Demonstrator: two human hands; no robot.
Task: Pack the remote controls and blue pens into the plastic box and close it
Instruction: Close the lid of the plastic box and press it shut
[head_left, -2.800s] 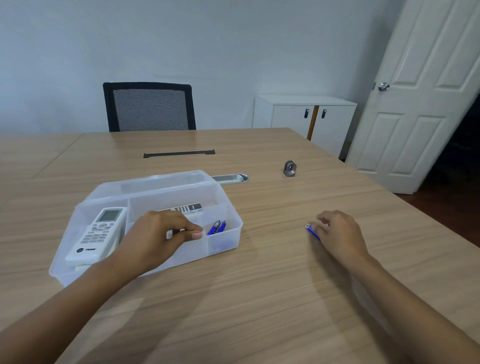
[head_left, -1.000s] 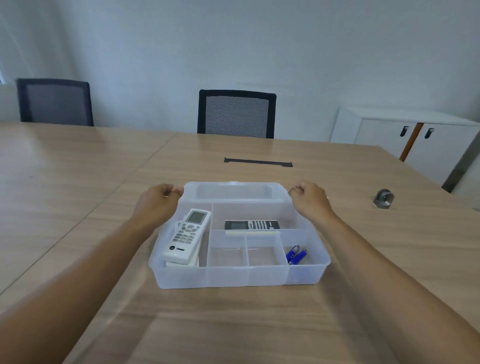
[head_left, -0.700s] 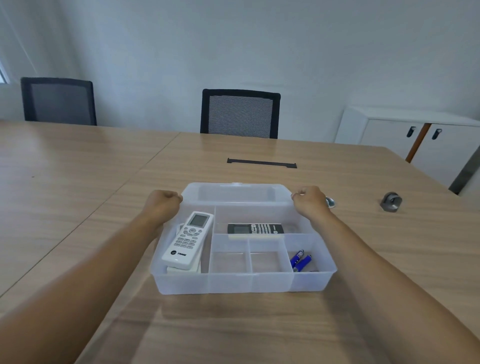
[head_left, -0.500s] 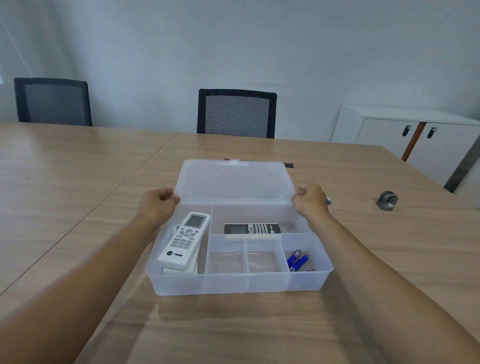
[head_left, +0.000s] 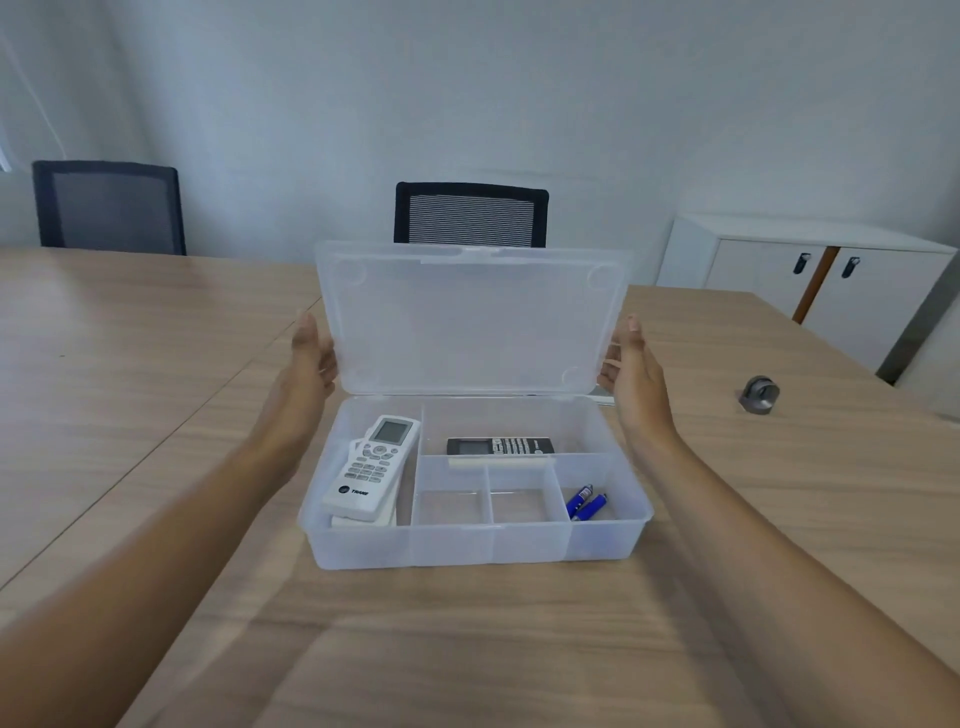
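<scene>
A clear plastic box (head_left: 467, 545) with dividers stands on the wooden table in front of me. Its hinged lid (head_left: 467, 322) stands upright at the back. My left hand (head_left: 311, 358) presses on the lid's left edge and my right hand (head_left: 628, 374) on its right edge, fingers stretched upward. A white remote (head_left: 371, 467) lies on top of another white one in the left compartment. In the back compartment rests a black remote (head_left: 498, 446). Two blue pens (head_left: 587, 503) lie in the front right compartment.
A small grey metal object (head_left: 759, 395) sits on the table (head_left: 156, 415) to the right of the box. Two black chairs (head_left: 470, 215) (head_left: 109, 208) stand behind the table. At the back right is a white cabinet (head_left: 831, 280).
Both hands took the lid at its far corners and swung it up from lying flat behind the box to upright. The box's contents stayed where they were.
</scene>
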